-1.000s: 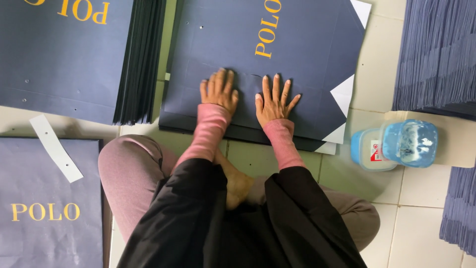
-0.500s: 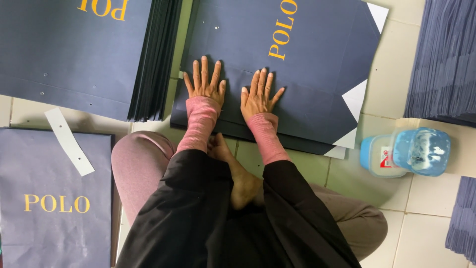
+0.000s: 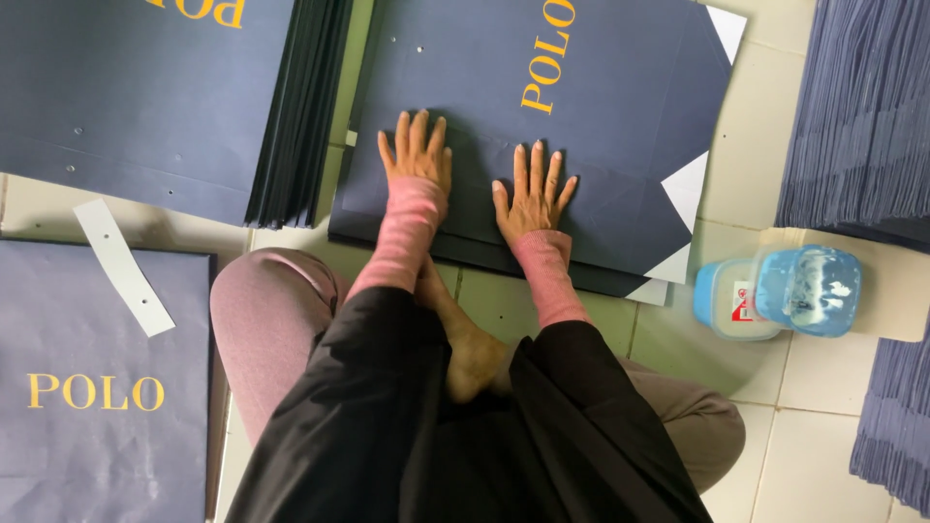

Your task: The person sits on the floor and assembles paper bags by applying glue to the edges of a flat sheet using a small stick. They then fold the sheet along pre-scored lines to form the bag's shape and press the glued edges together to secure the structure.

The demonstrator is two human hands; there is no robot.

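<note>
A flat navy paper bag (image 3: pixel 620 126) with gold lettering lies on top of a small stack on the tiled floor in front of me. My left hand (image 3: pixel 417 155) presses flat on its lower left part, fingers spread. My right hand (image 3: pixel 531 199) lies flat beside it, a little nearer to me, fingers also apart. Neither hand grips anything. White folded corners (image 3: pixel 690 184) show at the bag's right edge. Pink sleeves cover both wrists.
A tall stack of navy bags (image 3: pixel 174 107) lies at the upper left, another bag (image 3: pixel 87 387) with a white cardboard strip (image 3: pixel 121 266) at the lower left. Blue piles (image 3: pixel 862 116) stand at the right. A blue plastic glue tub (image 3: pixel 785 291) sits at my right.
Both hands have slid forward, away from me, across the bag while staying flat, and the left hand now sits further ahead than the right.
</note>
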